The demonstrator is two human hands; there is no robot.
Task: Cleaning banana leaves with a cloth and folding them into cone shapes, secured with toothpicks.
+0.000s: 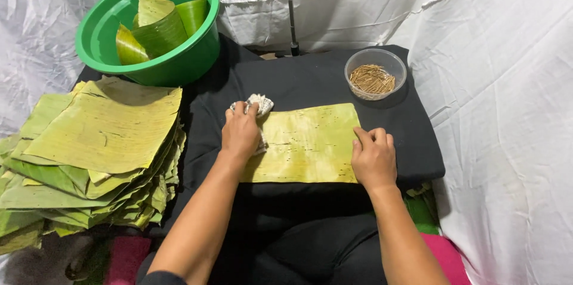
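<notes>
Flat rectangular yellow-green banana leaf point(310, 142): matt, finely ribbed, speckled with dark flecks. Crumpled white cloth rag point(261, 105): soft, wrinkled. Black fabric table cover point(310, 79): matt, smooth. Round green plastic basin point(179, 61): glossy. Small clear plastic bowl point(376, 58) holds thin wooden sticks point(371, 79) (pale, dry-looking). White backdrop sheeting point(501, 82): creased.

The black cloth point(310, 82) serves as reference. Left of it: a stack of banana leaves point(98, 153). At its far-left corner: a green basin point(149, 25) holding rolled leaves point(158, 25). On its far-right corner: a clear bowl point(375, 73) of wooden sticks point(371, 79).
</notes>
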